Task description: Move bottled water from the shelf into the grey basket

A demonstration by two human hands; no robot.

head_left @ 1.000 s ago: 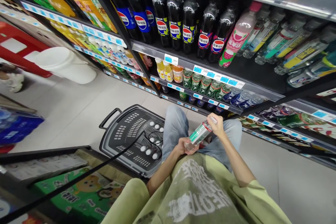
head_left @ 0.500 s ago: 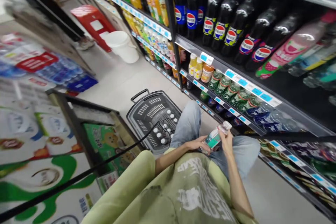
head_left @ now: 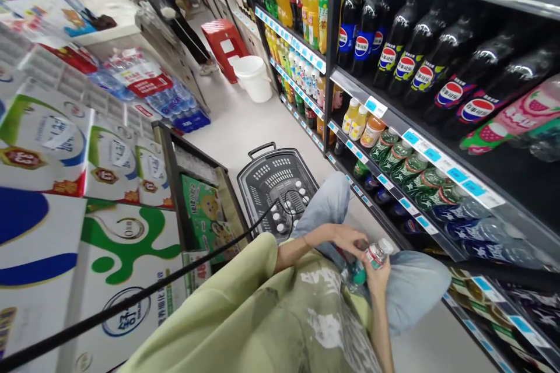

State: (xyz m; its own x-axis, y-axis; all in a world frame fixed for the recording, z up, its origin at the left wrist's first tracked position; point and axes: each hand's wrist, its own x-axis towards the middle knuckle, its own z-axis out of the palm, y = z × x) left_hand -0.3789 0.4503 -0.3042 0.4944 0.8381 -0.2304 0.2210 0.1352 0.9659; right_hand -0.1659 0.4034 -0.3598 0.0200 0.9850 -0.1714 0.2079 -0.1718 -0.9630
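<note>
A small clear plastic bottle [head_left: 375,255] with a white cap and a red-and-white label lies tilted over my lap. My right hand [head_left: 380,277] is wrapped round it from the right, the cap sticking out above the fingers. From the other side, the curled fingers of my left hand [head_left: 349,238] grip the bottle's edge near the label. Below the left fingers a teal-green part [head_left: 357,274] shows under clear plastic; whether it belongs to the same bottle I cannot tell. A black basket [head_left: 259,198] holding several white-capped bottles [head_left: 280,227] stands on the floor by my knee.
Drink shelves [head_left: 437,157] with large cola bottles [head_left: 405,64] run along the right. Stacked cartons [head_left: 126,245] and a low rack [head_left: 175,151] line the left. A black cord [head_left: 184,271] crosses in front. Farther off are a white bucket [head_left: 256,78], a red stool [head_left: 223,46] and a standing person [head_left: 181,17].
The bottle has turned in my hands, its cap now pointing right, and my left hand has moved up along it. The view has shifted left, showing more of the cartons.
</note>
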